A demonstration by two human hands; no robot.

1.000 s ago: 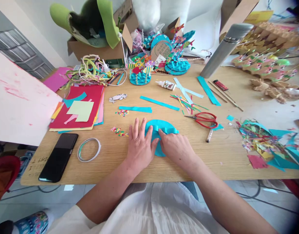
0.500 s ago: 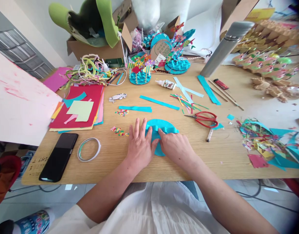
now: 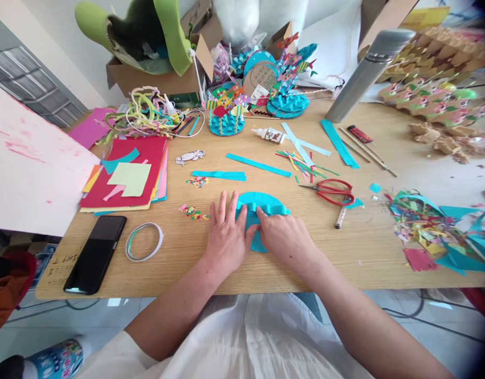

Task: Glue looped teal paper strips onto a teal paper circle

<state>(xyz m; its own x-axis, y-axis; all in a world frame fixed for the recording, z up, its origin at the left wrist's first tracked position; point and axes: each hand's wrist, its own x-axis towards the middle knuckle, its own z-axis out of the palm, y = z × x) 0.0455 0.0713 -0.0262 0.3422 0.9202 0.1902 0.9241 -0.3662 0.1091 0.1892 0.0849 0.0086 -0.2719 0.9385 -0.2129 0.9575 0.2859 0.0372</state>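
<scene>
A round blue paper disc lies on the table near its front edge. Across it runs a blue paper strip folded into raised loops. My left hand rests flat over the disc's left part, fingers spread, with the index fingertip at the strip. The index finger of my right hand presses the strip down close beside it; the other fingers are curled under, and whether they hold anything is hidden. Loose blue strips lie behind the disc, and small piles of coloured confetti are to its left.
Red-handled scissors and a pen lie to the right, near paper scraps. On the left are a phone, a tape roll and stacked coloured paper. A glue bottle, a grey flask and paper crafts stand behind.
</scene>
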